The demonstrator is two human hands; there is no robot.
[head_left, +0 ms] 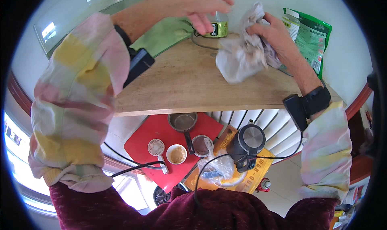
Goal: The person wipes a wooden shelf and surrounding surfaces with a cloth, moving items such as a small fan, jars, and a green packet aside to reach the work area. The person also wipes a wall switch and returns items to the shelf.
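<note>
We grip a crumpled whitish cloth [242, 56] in our right hand [276, 34], the fingers closed around its upper folds; its lower part hangs over the wooden shelf, slightly blurred, and we cannot tell whether it touches the wood. Our left hand [203, 6] grips nothing that we can see: its fingers are spread and extended near the back of the shelf, in front of a clear jar, and we cannot tell whether they touch it.

The largest thing before us is the wooden shelf [173, 81], its front edge running across the middle of the view. Below it we see a red tabletop [139, 139], and beside that a yellow printed box [261, 169]. At the back right of the shelf a green pouch [312, 38] stands upright against the wall, just beyond our right wrist. On the yellow box sits a dark kettle [248, 141] with a round lid, and near it lies a clear plastic bag [221, 167]. A saucepan [182, 121] rests on the red tabletop, its handle pointing toward us. At the shelf's back is the clear jar [219, 27] with a green label; a white-capped bottle [291, 22] stands just beside the pouch. Smallest are a white handheld fan [156, 147] and, next to it, a white cup [176, 163] with tan contents.
</note>
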